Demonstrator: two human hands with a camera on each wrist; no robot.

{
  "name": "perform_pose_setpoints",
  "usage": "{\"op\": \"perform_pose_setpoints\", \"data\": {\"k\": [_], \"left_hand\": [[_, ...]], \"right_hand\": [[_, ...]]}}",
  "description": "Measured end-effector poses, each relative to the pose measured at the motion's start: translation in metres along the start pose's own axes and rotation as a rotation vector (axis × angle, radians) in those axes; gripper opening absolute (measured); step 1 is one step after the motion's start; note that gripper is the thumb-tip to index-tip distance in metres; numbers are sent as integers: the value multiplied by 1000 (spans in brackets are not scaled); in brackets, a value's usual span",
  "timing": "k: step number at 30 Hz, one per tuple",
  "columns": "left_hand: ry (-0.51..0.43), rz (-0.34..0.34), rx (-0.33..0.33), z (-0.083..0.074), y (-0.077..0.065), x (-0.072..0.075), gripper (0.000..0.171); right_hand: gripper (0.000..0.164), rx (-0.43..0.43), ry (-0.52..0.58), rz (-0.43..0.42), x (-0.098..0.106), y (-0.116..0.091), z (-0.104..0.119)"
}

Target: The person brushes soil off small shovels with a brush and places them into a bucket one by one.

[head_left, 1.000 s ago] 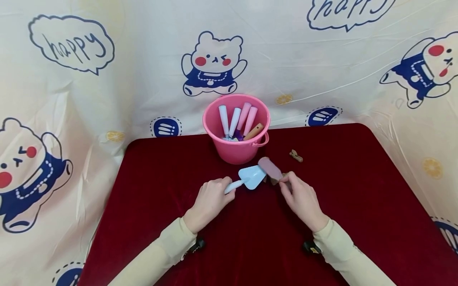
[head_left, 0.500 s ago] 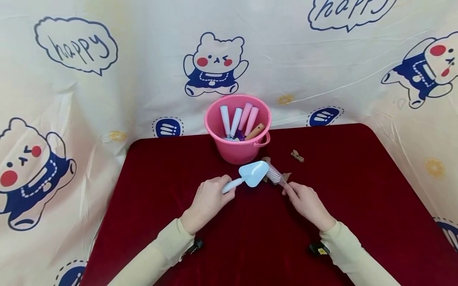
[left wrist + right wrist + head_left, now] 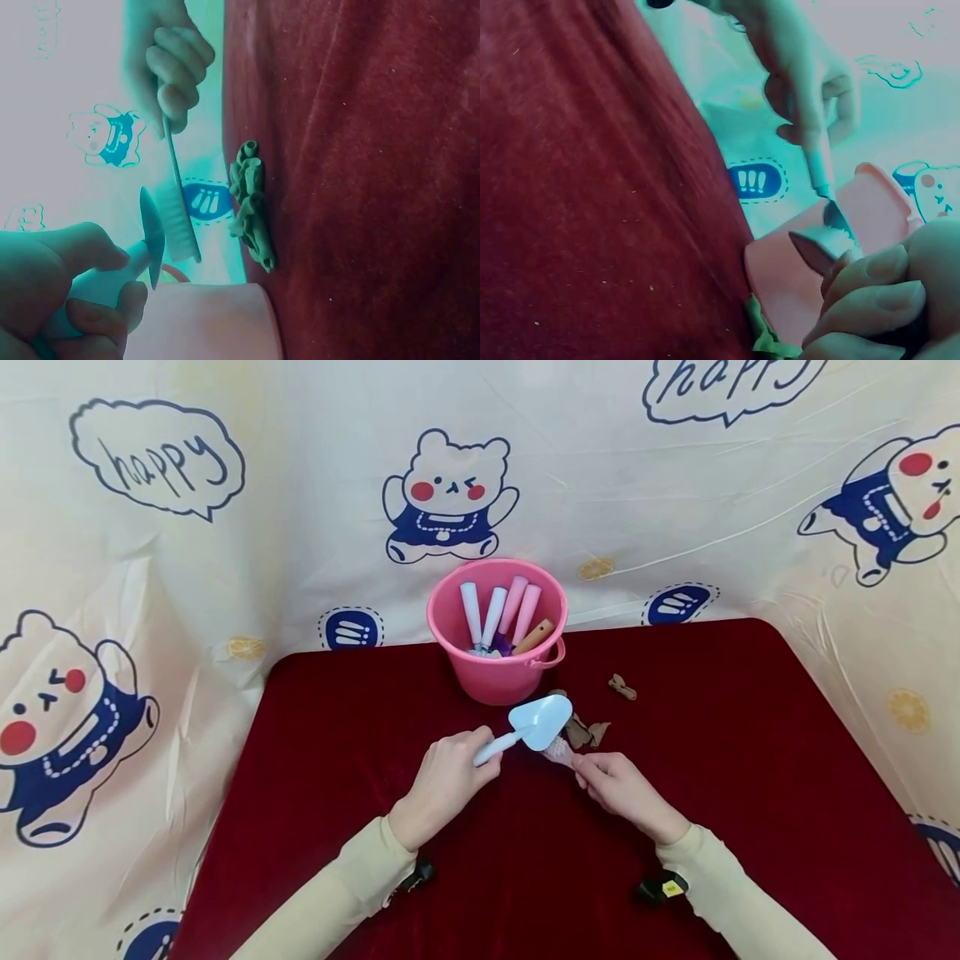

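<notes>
My left hand (image 3: 446,777) grips the handle of a light blue trowel (image 3: 542,720), its blade raised over the table in front of the pink bucket. In my right hand (image 3: 622,785) is a mauve brush (image 3: 557,752) with white bristles, held by its handle. The trowel blade covers part of the brush in the head view. In the left wrist view the bristles (image 3: 174,225) face the trowel blade (image 3: 152,232); whether they touch I cannot tell. Crumpled brown pieces (image 3: 588,732), like dried leaves, lie on the table just beyond the brush.
A pink bucket (image 3: 491,681) stands at the table's back edge, with several blue, pink and wooden tool handles upright inside. One more brown piece (image 3: 622,687) lies to its right. Dark red cloth covers the table (image 3: 360,718). A printed white curtain (image 3: 315,485) hangs close behind.
The brush has turned, first bristles toward the camera, then moved left and nearer, partly behind the trowel. The trowel has shifted slightly right. The brown pieces are more exposed.
</notes>
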State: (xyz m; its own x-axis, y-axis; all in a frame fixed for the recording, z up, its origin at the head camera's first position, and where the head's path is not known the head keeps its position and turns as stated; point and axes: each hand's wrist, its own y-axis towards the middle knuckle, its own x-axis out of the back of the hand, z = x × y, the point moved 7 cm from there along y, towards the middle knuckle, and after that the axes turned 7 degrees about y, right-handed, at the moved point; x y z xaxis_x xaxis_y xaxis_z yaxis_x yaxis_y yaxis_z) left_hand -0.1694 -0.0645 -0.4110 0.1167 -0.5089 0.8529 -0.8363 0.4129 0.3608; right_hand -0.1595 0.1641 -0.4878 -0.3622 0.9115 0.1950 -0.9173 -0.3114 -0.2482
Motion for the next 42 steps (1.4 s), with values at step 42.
{"op": "perform_pose_setpoints", "data": {"k": [42], "left_hand": [[-54,17,-4,-4,1,1,17]], "right_hand": [[47,50,-2,-137,8,10,-10]]}}
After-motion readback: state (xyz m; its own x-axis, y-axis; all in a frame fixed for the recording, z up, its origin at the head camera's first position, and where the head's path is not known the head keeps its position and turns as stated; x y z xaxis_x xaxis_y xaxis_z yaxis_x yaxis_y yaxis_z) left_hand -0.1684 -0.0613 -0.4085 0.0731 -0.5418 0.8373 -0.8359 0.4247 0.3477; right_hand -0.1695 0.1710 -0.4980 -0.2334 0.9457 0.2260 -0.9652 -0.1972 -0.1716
